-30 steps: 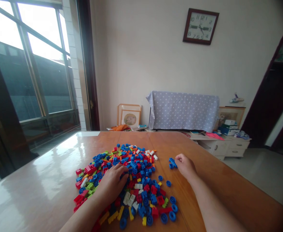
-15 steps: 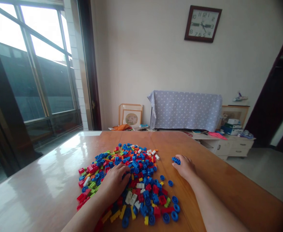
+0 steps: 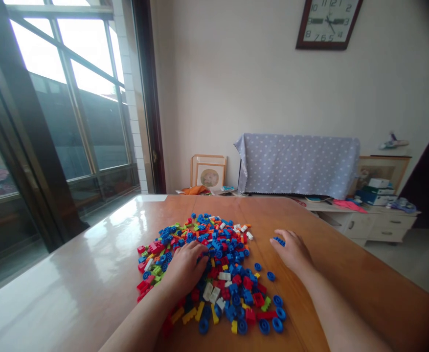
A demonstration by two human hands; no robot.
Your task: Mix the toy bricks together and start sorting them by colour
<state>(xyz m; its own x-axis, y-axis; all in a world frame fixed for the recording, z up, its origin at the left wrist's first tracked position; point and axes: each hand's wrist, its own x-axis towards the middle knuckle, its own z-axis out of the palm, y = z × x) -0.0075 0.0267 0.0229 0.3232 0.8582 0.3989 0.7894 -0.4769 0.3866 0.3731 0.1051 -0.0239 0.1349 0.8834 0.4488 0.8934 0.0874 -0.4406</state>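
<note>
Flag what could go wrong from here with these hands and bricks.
Right hand: a small blue studded plastic piece sits between thumb and fingers, grip unclear; it could slip.
Left hand is at the multicoloured plastic brick pile; a sweep might scatter bricks.
Blue round plastic pieces lie near the right forearm, which could knock them.

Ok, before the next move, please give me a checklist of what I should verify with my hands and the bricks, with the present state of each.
1. Right hand at the small blue piece: ok.
2. Firm grip on that piece: cannot tell, the hand partly hides it.
3. Left hand at the brick pile: ok.
4. Brick held in the left hand: cannot tell, its fingertips are hidden.
5. Hands apart from each other: ok.
6. Pile sorted by colour: not ok, blue, red, white, green and yellow are mixed.
</note>
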